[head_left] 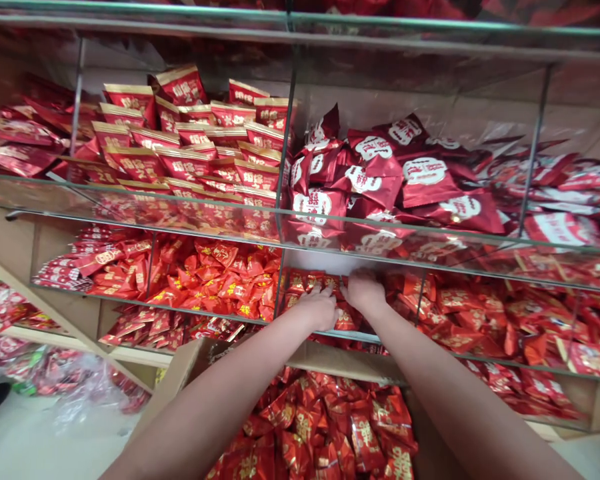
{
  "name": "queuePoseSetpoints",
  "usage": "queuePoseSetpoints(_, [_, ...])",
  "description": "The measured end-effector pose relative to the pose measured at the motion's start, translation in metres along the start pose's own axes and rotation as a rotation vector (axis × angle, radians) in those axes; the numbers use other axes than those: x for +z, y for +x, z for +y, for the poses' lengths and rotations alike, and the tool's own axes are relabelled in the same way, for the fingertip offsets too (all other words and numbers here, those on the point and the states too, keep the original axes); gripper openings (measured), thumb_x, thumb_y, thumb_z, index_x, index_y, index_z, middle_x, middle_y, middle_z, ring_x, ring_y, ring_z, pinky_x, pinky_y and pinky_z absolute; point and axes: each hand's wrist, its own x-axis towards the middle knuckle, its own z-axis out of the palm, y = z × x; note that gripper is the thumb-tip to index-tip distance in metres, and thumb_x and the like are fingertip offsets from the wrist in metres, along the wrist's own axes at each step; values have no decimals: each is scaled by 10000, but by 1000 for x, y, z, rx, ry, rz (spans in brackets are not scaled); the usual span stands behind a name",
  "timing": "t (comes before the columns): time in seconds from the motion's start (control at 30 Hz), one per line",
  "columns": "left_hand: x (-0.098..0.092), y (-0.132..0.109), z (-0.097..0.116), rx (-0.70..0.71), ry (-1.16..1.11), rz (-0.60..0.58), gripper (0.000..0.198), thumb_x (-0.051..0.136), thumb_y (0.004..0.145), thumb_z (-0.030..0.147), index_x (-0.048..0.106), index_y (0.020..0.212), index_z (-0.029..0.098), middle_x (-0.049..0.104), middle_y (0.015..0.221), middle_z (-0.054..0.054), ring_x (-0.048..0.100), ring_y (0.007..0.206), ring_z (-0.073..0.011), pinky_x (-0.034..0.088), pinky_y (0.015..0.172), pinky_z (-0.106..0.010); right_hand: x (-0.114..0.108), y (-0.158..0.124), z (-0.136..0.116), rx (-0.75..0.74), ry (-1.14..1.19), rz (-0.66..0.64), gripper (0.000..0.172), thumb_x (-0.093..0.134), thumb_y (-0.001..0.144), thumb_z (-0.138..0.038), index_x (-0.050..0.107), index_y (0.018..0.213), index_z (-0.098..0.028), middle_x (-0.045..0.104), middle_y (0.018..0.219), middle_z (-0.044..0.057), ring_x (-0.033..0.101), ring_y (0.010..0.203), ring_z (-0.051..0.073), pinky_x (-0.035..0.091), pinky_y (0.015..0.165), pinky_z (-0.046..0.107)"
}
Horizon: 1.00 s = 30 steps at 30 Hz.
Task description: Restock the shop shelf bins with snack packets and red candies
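Both of my hands reach into a compartment of the middle shelf, among small red packets with gold print [347, 320]. My left hand [320, 308] lies over the packets with its fingers stretched forward and apart, touching them. Close beside it on the right, my right hand [365, 292] is bent down at the wrist with its fingers curled in. Whatever is in those fingers is hidden behind the hand. Below my forearms stands an open cardboard box [347, 360], holding many similar red packets [325, 423].
Clear upright dividers [286, 127] split the glass shelves. Above my hands runs a glass shelf edge [360, 260]. Gold-topped red packets [195, 143] and dark red packets with white labels [375, 177] fill the upper shelf. Plastic-wrapped goods [87, 380] lie at lower left.
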Motion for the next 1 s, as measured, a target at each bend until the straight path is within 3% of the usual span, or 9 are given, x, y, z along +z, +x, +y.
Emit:
queuePoseSetpoints(0.37, [6, 5, -3, 50, -71, 110, 360, 405, 794, 325, 585, 1054, 155, 350, 1362, -102, 266, 1250, -337, 292, 983, -472, 5, 14, -1, 54, 5, 37, 278, 405, 764, -114, 643, 892, -48, 587, 969, 222, 489, 962, 301, 393, 722, 376])
queuePoseSetpoints(0.47, [3, 7, -3, 72, -259, 335, 277, 419, 795, 236, 602, 971, 126, 551, 1145, -163, 456, 1119, -304, 351, 939, -414, -6, 13, 3, 57, 122, 23, 279, 419, 794, -188, 632, 895, -38, 605, 936, 208, 518, 927, 273, 387, 742, 339])
queuePoseSetpoints(0.53, [-3, 8, -3, -29, -516, 586, 302, 373, 834, 267, 552, 1032, 127, 612, 995, -160, 561, 977, -269, 404, 873, -381, -17, 10, 7, -55, 266, 45, 251, 425, 803, -211, 634, 876, -93, 626, 921, 148, 537, 895, 229, 377, 773, 303])
queuePoseSetpoints(0.6, [-10, 10, -3, -164, -876, 742, 365, 332, 856, 380, 472, 1108, 156, 624, 900, -124, 621, 818, -233, 460, 765, -359, -27, 5, 10, -231, 445, 98, 210, 425, 803, -200, 625, 855, -157, 639, 888, 73, 545, 855, 183, 376, 779, 267])
queuePoseSetpoints(0.67, [-15, 11, -3, -212, -1273, 705, 376, 350, 839, 452, 439, 1086, 183, 612, 793, -70, 633, 659, -187, 488, 641, -320, -31, -3, 11, -386, 615, 155, 183, 431, 803, -204, 611, 830, -186, 638, 848, 33, 546, 826, 160, 382, 781, 255])
queuePoseSetpoints(0.73, [-19, 13, -3, -189, -1590, 608, 265, 452, 811, 382, 440, 988, 186, 576, 702, -15, 610, 546, -134, 488, 570, -273, -28, -10, 9, -439, 785, 223, 155, 456, 795, -239, 601, 809, -186, 632, 856, 31, 545, 855, 159, 385, 811, 268])
queuePoseSetpoints(0.83, [-21, 13, -3, -122, -1849, 621, 165, 548, 743, 164, 422, 849, 176, 549, 681, 27, 584, 534, -78, 501, 618, -263, -16, -16, 4, -245, 1125, 294, 232, 533, 748, -335, 568, 917, -182, 607, 997, 58, 542, 941, 175, 413, 824, 296])
queuePoseSetpoints(0.93, [-21, 12, -3, -38, -1960, 651, 207, 558, 697, 57, 423, 809, 168, 569, 721, 24, 587, 614, -69, 506, 692, -283, -11, -16, 0, -70, 1526, 103, 382, 537, 724, -431, 505, 1021, -192, 598, 1026, 69, 593, 852, 171, 480, 715, 304])
queuePoseSetpoints(1.0, [-20, 11, -3, -2, -1963, 621, 251, 579, 663, 22, 441, 822, 160, 589, 734, 11, 593, 640, -80, 503, 691, -278, -11, -15, -2, -34, 1694, -68, 370, 572, 692, -433, 520, 959, -183, 624, 922, 50, 613, 735, 153, 497, 654, 292])
